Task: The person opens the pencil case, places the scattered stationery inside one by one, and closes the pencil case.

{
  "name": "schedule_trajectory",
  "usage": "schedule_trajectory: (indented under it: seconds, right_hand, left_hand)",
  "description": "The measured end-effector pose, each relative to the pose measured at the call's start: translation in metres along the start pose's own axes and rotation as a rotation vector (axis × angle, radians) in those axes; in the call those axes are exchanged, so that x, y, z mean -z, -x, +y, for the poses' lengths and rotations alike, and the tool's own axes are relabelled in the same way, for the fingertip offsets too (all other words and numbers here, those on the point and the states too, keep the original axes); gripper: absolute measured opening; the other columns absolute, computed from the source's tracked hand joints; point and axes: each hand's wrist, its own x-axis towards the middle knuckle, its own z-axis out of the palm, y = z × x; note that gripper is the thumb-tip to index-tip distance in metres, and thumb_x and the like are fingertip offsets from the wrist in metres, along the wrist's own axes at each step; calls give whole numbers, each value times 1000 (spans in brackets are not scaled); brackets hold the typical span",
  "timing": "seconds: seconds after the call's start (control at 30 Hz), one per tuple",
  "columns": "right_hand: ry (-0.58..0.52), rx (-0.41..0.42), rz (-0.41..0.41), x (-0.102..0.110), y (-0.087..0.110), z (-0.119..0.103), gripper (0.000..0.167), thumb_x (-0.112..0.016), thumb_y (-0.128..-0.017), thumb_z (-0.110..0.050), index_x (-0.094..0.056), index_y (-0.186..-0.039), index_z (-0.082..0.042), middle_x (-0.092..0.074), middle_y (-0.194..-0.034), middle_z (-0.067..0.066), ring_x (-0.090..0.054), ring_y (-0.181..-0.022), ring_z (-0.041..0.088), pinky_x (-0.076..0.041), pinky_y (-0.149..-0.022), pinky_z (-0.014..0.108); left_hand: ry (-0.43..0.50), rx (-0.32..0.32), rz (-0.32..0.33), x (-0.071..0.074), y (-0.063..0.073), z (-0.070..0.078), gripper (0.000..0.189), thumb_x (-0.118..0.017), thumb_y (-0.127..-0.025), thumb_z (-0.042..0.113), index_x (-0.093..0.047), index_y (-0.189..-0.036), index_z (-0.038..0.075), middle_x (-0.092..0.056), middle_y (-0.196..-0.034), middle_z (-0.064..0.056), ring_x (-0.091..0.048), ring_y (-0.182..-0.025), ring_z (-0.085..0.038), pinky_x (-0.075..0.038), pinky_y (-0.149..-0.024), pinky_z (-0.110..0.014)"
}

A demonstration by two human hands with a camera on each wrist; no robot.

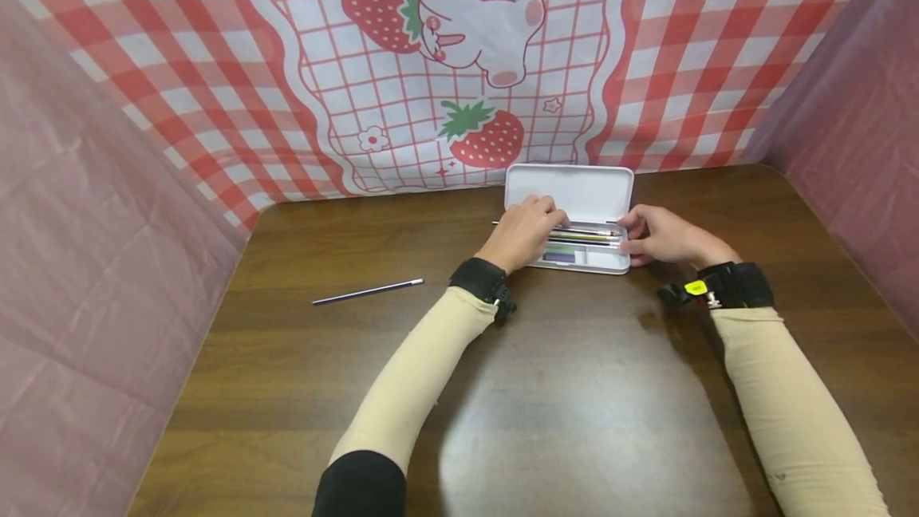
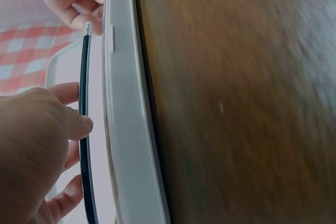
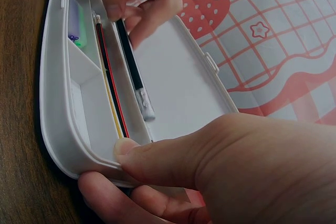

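A white pencil case (image 1: 606,268) stands open on the table, its lid (image 1: 570,191) tipped back. My left hand (image 1: 526,231) is over the case and pinches a dark pencil (image 2: 84,82) between thumb and fingers. That pencil's white eraser end (image 3: 144,104) points towards my right hand and overlaps the back of the tray in the right wrist view. My right hand (image 1: 664,236) grips the case's right end, thumb over the rim and fingers outside. Inside lie a red-and-black pencil (image 3: 108,61) and a yellow one beside it. Purple (image 3: 75,20) and green pieces fill a front compartment.
A second dark pencil (image 1: 368,292) lies on the brown wooden table (image 1: 574,389), left of the case. A red checked cloth with strawberries (image 1: 488,138) hangs right behind the case. Pink curtains (image 1: 93,246) flank the table on both sides.
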Motion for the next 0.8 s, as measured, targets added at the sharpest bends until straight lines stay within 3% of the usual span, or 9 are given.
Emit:
schedule_trajectory:
  seconds: [0.1,0.23,0.33,0.53,0.8]
  right_hand:
    - [-5,-2,0,0,0,-1,45,-72,-105,2,-48,-141,17,-61,-113,27,-67,-87,18,-66,-70,23]
    - [-4,-2,-1,0,1,-3,45,-72,-105,2,-49,-141,16,-61,-112,26,-67,-87,19,-66,-71,23]
    - [-4,-5,-7,0,2,-5,45,-72,-106,0,-49,-141,15,-61,-113,25,-67,-88,20,-66,-72,23]
    - [-12,-10,-13,1,4,-6,45,-72,-106,0,-49,-142,14,-62,-116,26,-68,-90,21,-67,-73,24]
    - [-19,-8,-16,1,3,-5,46,-71,-106,1,-48,-143,15,-62,-117,27,-68,-91,22,-67,-74,24]
  left_hand:
    - [9,-12,16,-29,-12,-8,38,-62,-108,8,-80,-133,29,-73,-125,2,-69,-123,-22,-63,-89,-40]
    - [-62,-37,34,-43,-21,-10,37,-68,-106,13,-78,-133,35,-71,-124,7,-68,-122,-17,-60,-85,-34]
    - [-83,-37,27,-43,-22,-8,37,-71,-105,14,-78,-134,36,-71,-125,8,-67,-122,-16,-59,-85,-32]
    - [-15,-9,0,-40,-21,-5,37,-70,-107,12,-78,-136,33,-70,-127,4,-66,-124,-19,-59,-90,-35]
    - [-8,-3,-19,-36,-21,3,40,-72,-105,10,-79,-135,34,-72,-125,4,-68,-122,-18,-61,-92,-35]
